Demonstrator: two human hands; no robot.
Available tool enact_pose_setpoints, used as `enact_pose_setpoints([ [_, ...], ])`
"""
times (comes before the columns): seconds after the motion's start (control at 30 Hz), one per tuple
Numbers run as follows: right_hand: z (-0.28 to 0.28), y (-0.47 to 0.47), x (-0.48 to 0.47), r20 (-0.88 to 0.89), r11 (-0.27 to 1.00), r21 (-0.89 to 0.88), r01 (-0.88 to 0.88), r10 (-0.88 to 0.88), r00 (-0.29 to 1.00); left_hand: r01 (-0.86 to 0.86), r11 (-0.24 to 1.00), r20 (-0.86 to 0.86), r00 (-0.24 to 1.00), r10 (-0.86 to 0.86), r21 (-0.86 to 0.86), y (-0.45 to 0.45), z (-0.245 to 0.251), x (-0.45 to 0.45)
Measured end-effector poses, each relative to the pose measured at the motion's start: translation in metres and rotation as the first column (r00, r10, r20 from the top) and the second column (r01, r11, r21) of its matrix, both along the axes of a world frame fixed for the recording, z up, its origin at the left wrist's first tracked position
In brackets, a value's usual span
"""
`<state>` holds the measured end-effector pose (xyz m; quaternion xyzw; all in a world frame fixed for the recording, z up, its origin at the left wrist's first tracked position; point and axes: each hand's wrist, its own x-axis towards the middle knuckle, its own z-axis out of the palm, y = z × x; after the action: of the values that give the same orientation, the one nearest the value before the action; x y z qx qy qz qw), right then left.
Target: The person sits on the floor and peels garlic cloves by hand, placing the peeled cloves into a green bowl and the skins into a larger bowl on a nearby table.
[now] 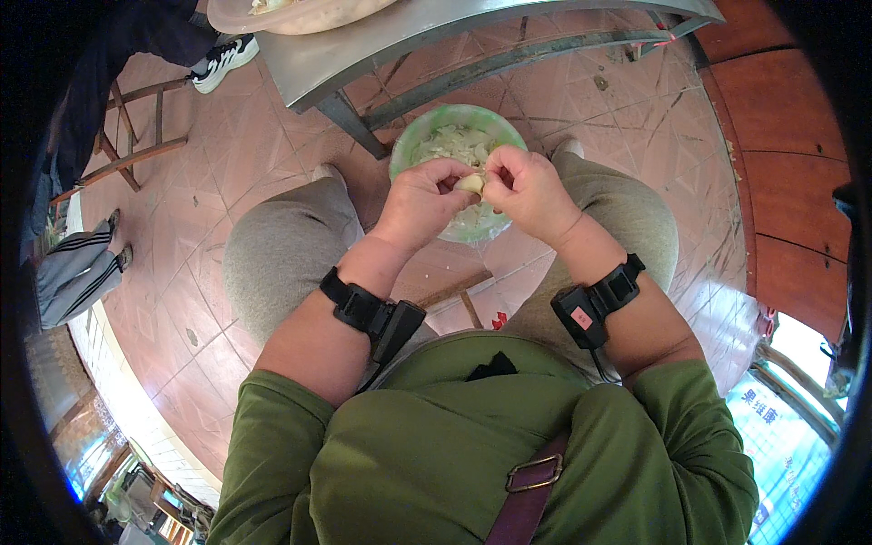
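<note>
A pale garlic clove (470, 183) is pinched between the thumb and fingers of my left hand (430, 194). Close against its right end, my right hand (528, 191) has its thumb and fingertips pressed together; whether they grip a bit of skin is too small to tell. Both hands are over a green and white plastic basin (403, 139), which stands on the floor between my feet. Inside lie many whitish peelings (458, 144), partly hidden by my hands.
A metal table (327, 58) stands ahead, bearing a plastic bowl (320, 19) at its near edge. Another person's shoe (225, 63) and a wooden stool (146, 155) are at upper left. A second person's legs (78, 276) show at far left. Reddish wooden panelling (793, 191) is on the right.
</note>
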<state>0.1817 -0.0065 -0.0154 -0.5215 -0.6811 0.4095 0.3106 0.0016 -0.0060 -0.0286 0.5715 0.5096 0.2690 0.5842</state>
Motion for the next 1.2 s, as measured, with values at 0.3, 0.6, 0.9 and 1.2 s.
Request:
enact_pose_setpoints([
  [0.3, 0.004, 0.001, 0.003, -0.276, 0.893, -0.45, 0.0, -0.139, 0.951, -0.007, 0.998, 0.065, 0.998, 0.011, -0.064, 0.0, -0.005, 0.001],
  [0.6, 0.002, 0.003, -0.005, -0.41, 0.806, -0.59, -0.055, -0.24, 0.88, -0.124, 0.952, 0.229, 0.954, 0.191, -0.279, 0.004, -0.002, -0.001],
  [0.9, 0.004, 0.001, -0.008, -0.432, 0.767, -0.641, -0.034, -0.324, 0.842, -0.142, 0.956, 0.195, 0.961, 0.195, -0.257, 0.004, 0.003, 0.005],
  [1.2, 0.001, 0.002, -0.003, -0.287, 0.83, -0.556, -0.038, -0.15, 0.946, -0.126, 0.985, 0.136, 0.981, 0.141, -0.115, -0.002, -0.003, 0.006],
])
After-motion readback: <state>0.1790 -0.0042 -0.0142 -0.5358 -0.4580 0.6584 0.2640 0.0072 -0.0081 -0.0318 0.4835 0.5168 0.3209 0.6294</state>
